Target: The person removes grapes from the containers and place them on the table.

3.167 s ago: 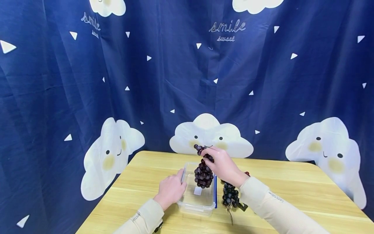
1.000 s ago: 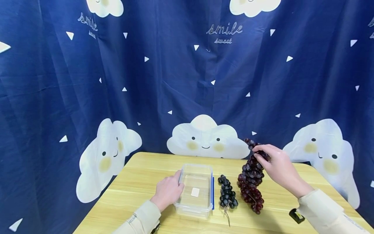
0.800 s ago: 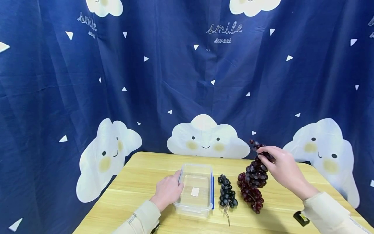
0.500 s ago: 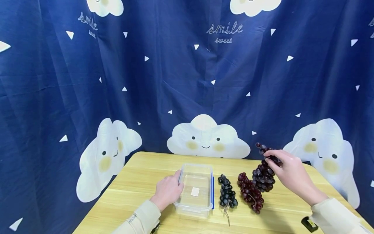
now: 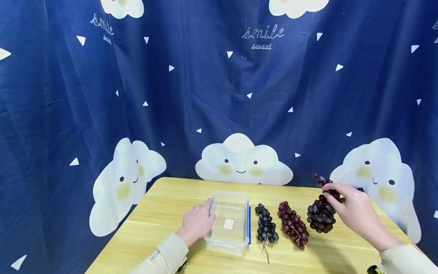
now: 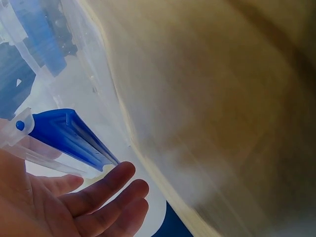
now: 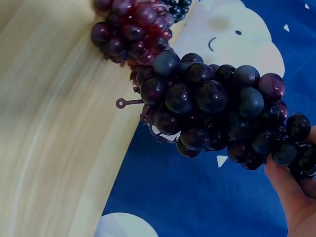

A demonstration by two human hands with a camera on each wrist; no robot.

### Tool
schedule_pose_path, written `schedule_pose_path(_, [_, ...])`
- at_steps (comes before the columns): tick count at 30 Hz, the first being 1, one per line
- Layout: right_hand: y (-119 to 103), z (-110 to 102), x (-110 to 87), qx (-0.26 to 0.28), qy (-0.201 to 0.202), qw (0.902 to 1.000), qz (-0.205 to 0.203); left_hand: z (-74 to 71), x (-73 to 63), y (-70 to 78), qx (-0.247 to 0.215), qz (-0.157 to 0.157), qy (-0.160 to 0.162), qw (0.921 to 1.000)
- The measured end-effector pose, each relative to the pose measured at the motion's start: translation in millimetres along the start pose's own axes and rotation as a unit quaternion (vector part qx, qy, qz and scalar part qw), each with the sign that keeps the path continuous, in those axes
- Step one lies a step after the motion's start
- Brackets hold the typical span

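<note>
My left hand (image 5: 196,222) holds the left rim of a clear plastic food container (image 5: 227,242). In the left wrist view, its fingers (image 6: 103,190) lie along the outside by a blue clip flap (image 6: 69,136). On the right, my right hand (image 5: 356,211) pinches the upper part of a dark purple bunch of grapes (image 5: 321,215); the bunch hangs over the table, its loop-ended stem showing in the right wrist view. A dark red bunch of grapes (image 5: 293,225) lies to its left, and a black bunch of grapes (image 5: 267,227) sits nearer the container.
A wooden table (image 5: 154,217) carries everything. Behind it hangs a navy curtain (image 5: 219,76) printed with smiling clouds. A pale square label (image 5: 228,224) shows on the container's floor. Blue clips line the container's right side.
My right hand has carried the dark purple grapes from over the container rightward, past the black and red bunches, and lowered them somewhat. The left hand stays on the container.
</note>
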State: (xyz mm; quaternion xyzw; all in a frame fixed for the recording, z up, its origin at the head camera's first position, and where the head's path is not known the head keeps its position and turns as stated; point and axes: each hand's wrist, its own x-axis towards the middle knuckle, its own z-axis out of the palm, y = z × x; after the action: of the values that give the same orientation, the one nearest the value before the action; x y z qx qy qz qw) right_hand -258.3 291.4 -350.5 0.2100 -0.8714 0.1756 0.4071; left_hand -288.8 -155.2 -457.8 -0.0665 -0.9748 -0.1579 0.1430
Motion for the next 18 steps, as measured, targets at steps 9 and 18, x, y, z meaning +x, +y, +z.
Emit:
schedule_pose_path(9, [9, 0, -13.0, -0.003, 0.009, 0.9999, -0.009, 0.6, 0.3, -1.2, 0.000, 0.000, 0.002, 1.0000])
schedule_pose_path(18, [16, 1, -28.4, -0.004, 0.003, 1.0000, -0.002, -0.3, 0.0, -0.3, 0.002, 0.000, 0.003, 1.0000])
